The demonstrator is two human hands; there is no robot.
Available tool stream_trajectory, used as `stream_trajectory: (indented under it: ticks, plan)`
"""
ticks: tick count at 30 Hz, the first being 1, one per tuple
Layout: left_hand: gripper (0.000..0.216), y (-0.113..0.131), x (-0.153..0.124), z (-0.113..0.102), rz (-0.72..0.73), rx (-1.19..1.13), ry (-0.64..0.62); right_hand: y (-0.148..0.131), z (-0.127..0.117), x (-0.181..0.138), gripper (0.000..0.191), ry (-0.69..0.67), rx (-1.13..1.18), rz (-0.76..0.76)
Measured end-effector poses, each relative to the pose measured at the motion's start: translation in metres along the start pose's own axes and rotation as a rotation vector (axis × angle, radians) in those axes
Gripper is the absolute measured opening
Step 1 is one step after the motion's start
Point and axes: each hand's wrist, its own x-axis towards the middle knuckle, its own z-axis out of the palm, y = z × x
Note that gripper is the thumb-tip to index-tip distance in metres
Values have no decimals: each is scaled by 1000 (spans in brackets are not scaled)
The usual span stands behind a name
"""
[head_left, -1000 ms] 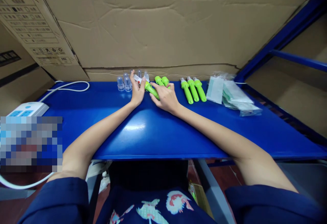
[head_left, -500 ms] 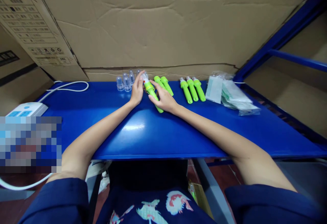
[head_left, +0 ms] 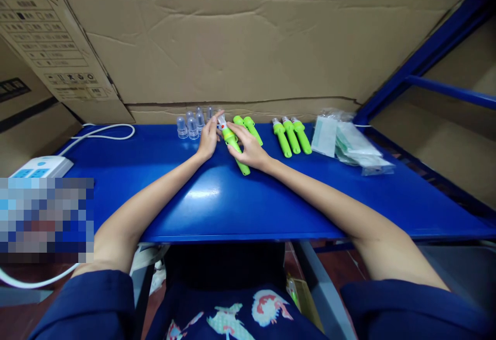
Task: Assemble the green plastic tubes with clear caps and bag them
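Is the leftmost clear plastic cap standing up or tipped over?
Upright: the leftmost clear cap has its rounded end on top and its wider rim down on the blue table.

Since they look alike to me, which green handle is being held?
The leftmost green handle, in the right hand; it alone shows a red spot, while five other green handles lie to its right.

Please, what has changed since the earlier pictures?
The green torch-like piece has turned: its lower end moved down in the picture. The right hand still holds it; the left hand stays beside its white head. The three green pieces and the bagged packets lie as before.
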Motion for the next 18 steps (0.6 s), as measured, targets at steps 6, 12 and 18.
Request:
stream_trajectory:
  ticks: [6, 12, 18]
  plan:
    - [65, 1, 0, 2, -31, 29, 81, 15, -22, 7, 59, 167, -121, 111]
    - [57, 3, -1, 5, -45, 8, 114, 58, -58, 4, 53, 259, -370, 239]
    - [51, 4, -1, 6, -73, 2, 92, 85, -65, -3, 39, 66, -458, 384]
